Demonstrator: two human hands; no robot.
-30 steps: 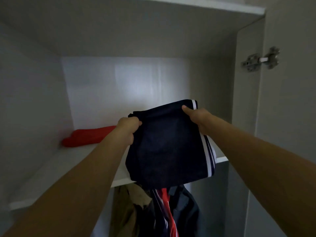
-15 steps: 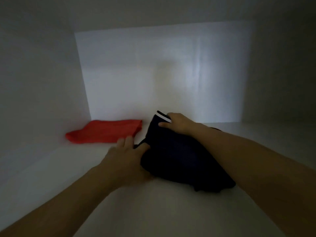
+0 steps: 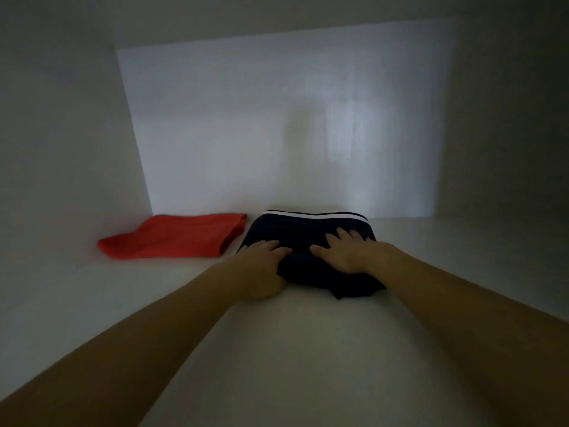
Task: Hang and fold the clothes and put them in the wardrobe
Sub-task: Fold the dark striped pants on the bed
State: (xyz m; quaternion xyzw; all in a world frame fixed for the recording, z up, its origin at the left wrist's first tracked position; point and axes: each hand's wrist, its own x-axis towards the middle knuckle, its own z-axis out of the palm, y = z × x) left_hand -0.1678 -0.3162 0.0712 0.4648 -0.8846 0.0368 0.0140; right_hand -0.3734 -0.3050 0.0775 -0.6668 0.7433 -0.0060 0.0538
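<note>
So the folded navy garment [image 3: 308,235] is sitting on the white shelf [image 3: 277,349] inside the wardrobe, white-striped edge just beyond the fingertips. Right hand [image 3: 343,252] is lying flat on top, fingers straight and spread. Left hand [image 3: 264,269] is resting on the near-left corner; can't tell if it's pinching or just pressing. It's looking soft, light and floppy, so I'd be supporting it from underneath at both sides. Count: one navy piece, one folded red garment [image 3: 172,235] just left of the left fingers.
</note>
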